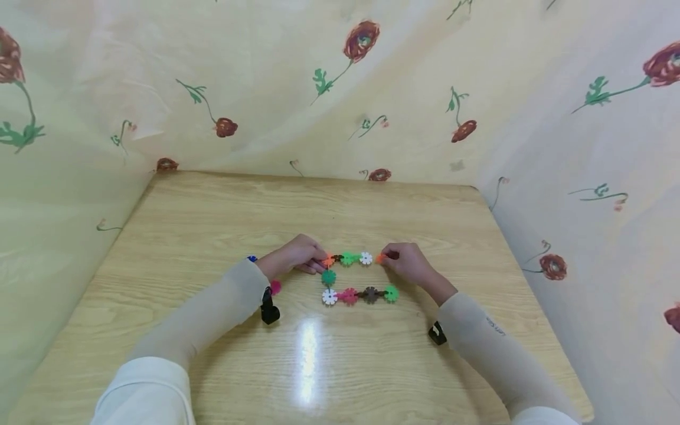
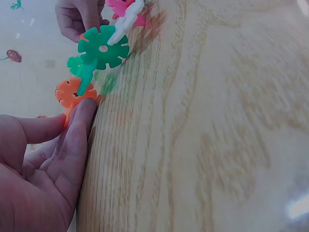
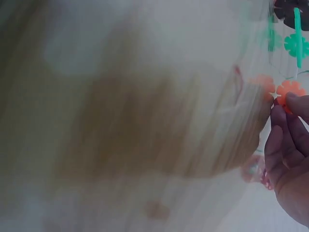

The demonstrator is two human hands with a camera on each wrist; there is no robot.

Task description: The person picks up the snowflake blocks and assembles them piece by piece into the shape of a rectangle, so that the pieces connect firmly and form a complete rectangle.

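Note:
A chain of interlocking plastic snowflake discs lies on the table in a squared C shape, its mouth to the right. My left hand (image 1: 300,255) pinches the orange corner disc (image 2: 72,92) at its upper left. A dark green disc (image 2: 103,48) joins that corner to the white disc (image 1: 329,297) below. The lower row runs through a pink disc (image 1: 349,296) and a dark disc (image 1: 370,294) to a light green disc (image 1: 391,293). Between thumb and fingers, my right hand (image 1: 409,262) holds a loose orange disc (image 3: 290,93), just right of the upper row's white end disc (image 1: 365,258).
Beside the left forearm lie a bright pink disc (image 1: 275,287) and a blue piece (image 1: 252,258), both partly hidden. The wooden table (image 1: 340,366) meets flower-patterned sheeting (image 1: 276,88) at the back and sides.

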